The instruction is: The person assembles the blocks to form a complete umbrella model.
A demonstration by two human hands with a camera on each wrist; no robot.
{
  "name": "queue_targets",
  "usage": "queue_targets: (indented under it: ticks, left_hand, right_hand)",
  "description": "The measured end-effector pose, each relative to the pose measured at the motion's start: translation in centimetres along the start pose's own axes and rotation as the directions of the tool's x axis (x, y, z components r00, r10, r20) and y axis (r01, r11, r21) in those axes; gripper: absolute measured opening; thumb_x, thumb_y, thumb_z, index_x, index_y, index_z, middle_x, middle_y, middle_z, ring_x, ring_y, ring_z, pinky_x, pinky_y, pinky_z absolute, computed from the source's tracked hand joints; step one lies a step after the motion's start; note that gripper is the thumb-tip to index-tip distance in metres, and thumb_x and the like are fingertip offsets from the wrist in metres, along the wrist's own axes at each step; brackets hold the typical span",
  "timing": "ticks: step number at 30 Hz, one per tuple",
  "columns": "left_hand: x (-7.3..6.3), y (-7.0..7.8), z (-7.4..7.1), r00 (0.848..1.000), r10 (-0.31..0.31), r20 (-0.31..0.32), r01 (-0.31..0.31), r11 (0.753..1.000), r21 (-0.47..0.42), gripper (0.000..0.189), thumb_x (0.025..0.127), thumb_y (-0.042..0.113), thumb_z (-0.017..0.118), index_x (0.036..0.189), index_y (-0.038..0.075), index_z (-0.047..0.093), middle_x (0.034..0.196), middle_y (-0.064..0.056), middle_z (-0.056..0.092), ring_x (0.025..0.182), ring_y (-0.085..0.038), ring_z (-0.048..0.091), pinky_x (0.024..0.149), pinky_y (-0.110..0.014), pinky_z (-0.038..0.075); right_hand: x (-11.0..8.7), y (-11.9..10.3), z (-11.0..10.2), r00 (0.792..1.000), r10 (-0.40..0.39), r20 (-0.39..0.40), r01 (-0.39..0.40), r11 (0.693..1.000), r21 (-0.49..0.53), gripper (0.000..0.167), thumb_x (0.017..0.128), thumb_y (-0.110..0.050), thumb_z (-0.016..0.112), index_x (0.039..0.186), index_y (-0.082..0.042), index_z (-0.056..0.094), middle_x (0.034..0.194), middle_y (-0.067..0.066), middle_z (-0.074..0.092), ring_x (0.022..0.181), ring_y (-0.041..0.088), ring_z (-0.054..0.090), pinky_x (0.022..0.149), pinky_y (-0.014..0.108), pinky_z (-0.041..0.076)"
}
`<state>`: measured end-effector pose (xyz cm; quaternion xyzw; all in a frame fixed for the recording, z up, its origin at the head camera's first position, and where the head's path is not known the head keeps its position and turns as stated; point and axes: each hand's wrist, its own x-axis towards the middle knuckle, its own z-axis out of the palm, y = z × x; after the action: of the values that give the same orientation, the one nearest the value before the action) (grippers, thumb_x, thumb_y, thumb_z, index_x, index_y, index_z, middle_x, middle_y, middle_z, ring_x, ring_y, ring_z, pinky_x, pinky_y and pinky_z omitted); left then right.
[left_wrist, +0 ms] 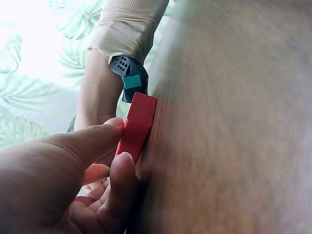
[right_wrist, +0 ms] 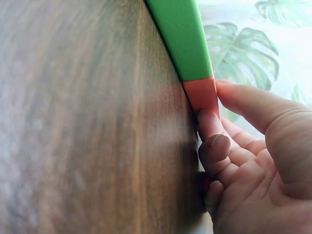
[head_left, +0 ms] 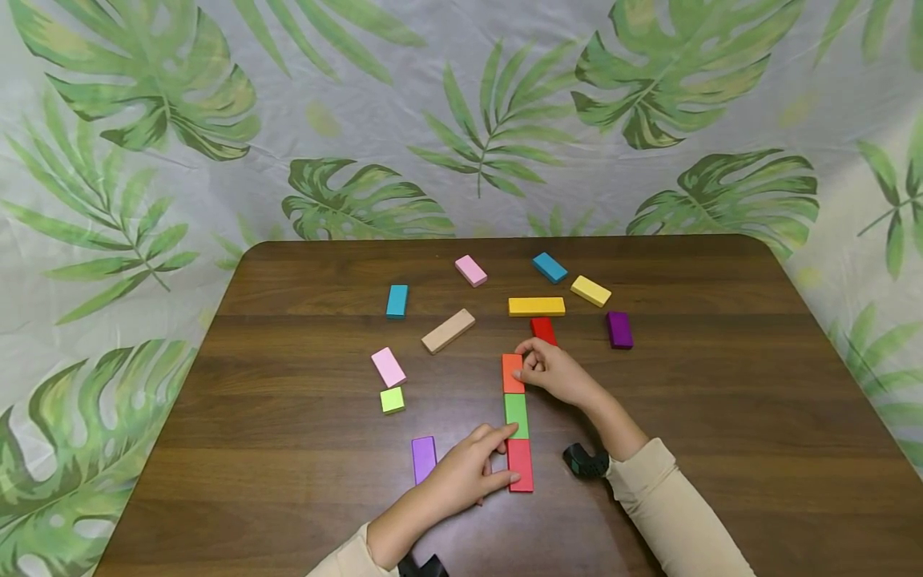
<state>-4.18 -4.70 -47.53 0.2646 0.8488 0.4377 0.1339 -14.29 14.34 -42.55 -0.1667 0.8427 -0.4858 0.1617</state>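
Note:
Three flat blocks lie end to end in a straight column on the table: an orange block (head_left: 511, 373) at the far end, a green block (head_left: 515, 410) in the middle and a red block (head_left: 521, 466) nearest. My right hand (head_left: 558, 375) pinches the orange block, its thumb on the right edge and a finger at the far end. In the right wrist view, the orange block (right_wrist: 202, 95) meets the green block (right_wrist: 183, 41). My left hand (head_left: 461, 465) comes from the left, forefinger resting on the green block, thumb touching the red block (left_wrist: 139, 119).
Beyond my right hand lies a darker red block (head_left: 544, 329), partly covered, near a long yellow block (head_left: 537, 307) and a dark purple block (head_left: 620, 330). Left of the column are a tan block (head_left: 449, 331), a lime block (head_left: 392, 400) and a violet block (head_left: 424, 458).

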Motion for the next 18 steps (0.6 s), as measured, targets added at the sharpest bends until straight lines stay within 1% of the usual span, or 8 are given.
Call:
queue_targets:
  ticks: [13,18]
  left_hand:
    - [0.01,0.03,-0.06,1.0,-0.007,0.008,0.007,1.0,-0.009,0.058,0.082,0.025,0.066,0.134,0.012,0.042,0.094,0.002,0.046,0.041,0.002,0.041,0.04,-0.015,0.039]
    - [0.0,0.07,-0.06,1.0,-0.002,0.003,0.002,1.0,0.001,0.058,0.082,0.024,0.066,0.133,0.011,0.042,0.094,0.002,0.047,0.042,0.003,0.04,0.04,-0.014,0.038]
  right_hand:
    - [-0.05,0.0,0.01,1.0,-0.006,0.001,0.006,1.0,0.006,0.03,0.083,-0.001,0.06,0.108,0.011,0.049,0.072,0.013,0.052,0.056,0.012,0.04,0.052,0.022,0.032]
    - [-0.03,0.09,0.04,1.0,-0.009,0.003,0.009,1.0,0.012,0.03,0.083,-0.001,0.06,0.108,0.011,0.048,0.073,0.014,0.052,0.056,0.012,0.04,0.052,0.022,0.033]
